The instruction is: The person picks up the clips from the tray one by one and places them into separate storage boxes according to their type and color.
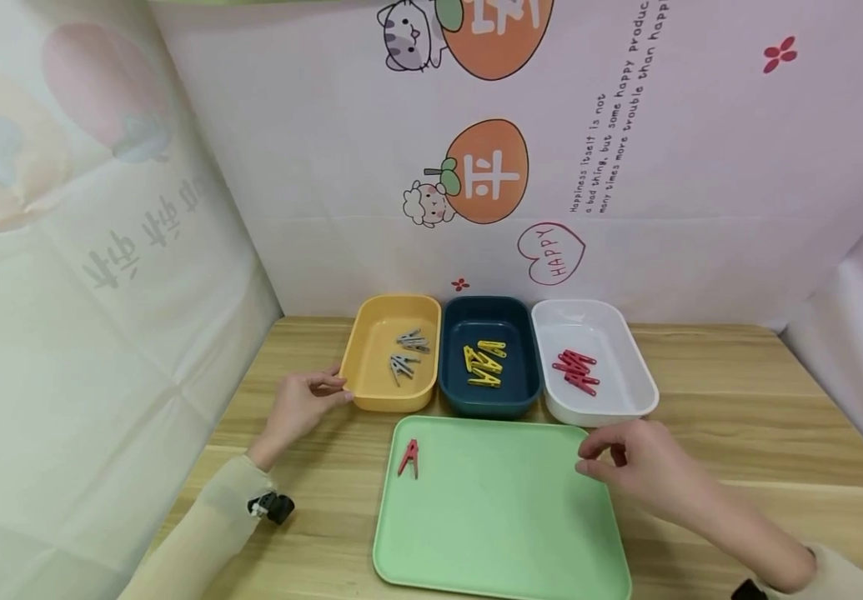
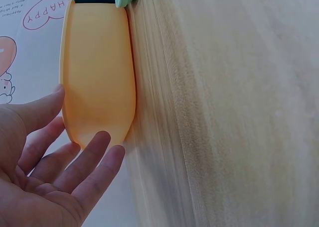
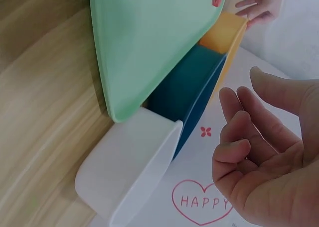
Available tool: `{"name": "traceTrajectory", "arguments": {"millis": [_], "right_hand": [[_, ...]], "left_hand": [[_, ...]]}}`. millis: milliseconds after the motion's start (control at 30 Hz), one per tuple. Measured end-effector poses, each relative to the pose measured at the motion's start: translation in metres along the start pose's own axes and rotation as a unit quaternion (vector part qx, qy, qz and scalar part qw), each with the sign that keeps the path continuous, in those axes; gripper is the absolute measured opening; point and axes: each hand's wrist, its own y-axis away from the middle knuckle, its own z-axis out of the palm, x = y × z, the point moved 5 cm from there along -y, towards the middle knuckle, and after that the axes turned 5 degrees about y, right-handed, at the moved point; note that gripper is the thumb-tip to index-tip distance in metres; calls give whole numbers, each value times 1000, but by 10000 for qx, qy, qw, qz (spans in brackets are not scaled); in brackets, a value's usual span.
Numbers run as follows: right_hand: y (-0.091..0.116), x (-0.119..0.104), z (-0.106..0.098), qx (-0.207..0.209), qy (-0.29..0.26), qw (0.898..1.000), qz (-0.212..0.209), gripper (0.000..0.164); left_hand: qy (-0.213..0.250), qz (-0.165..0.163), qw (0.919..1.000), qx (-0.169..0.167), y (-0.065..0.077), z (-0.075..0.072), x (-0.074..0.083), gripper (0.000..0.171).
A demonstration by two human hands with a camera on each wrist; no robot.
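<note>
My left hand (image 1: 303, 410) touches the left edge of the yellow bin (image 1: 350, 350), its fingers spread in the left wrist view against the bin's end. Grey clothespins (image 1: 403, 367) lie inside that bin. Over the upper right corner of the green tray (image 1: 506, 508) hovers my right hand (image 1: 644, 467), fingers loosely bent, thumb apart from the fingertips, nothing held. A single red clothespin (image 1: 409, 458) lies near the tray's upper left corner. The dark blue bin (image 1: 491, 404) contains several yellow clothespins (image 1: 485, 367); red clothespins (image 1: 577, 371) sit in the white bin (image 1: 629, 354).
The three bins stand side by side along the back of the wooden table (image 1: 739, 400), the tray in front of them. A printed white cloth (image 1: 326, 167) hangs behind the table and at its sides.
</note>
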Motion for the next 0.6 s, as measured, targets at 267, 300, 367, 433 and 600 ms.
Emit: {"name": "traceTrajectory", "arguments": {"millis": [267, 300, 367, 433, 600], "right_hand": [[-3, -6, 27, -303, -169, 9985, -415, 9], [-3, -7, 29, -344, -209, 9982, -450, 9], [-5, -9, 34, -398, -248, 9975, -522, 10], [-7, -11, 37, -414, -270, 9972, -562, 11], [-14, -15, 40, -407, -269, 9969, -620, 13]], "left_hand": [[104, 15, 9999, -4, 0, 0, -3, 29], [117, 14, 9999, -4, 0, 0, -3, 29], [122, 18, 9999, 10, 0, 0, -4, 29], [154, 10, 9999, 28, 0, -1, -4, 29], [228, 25, 9997, 69, 0, 0, -4, 30]]}}
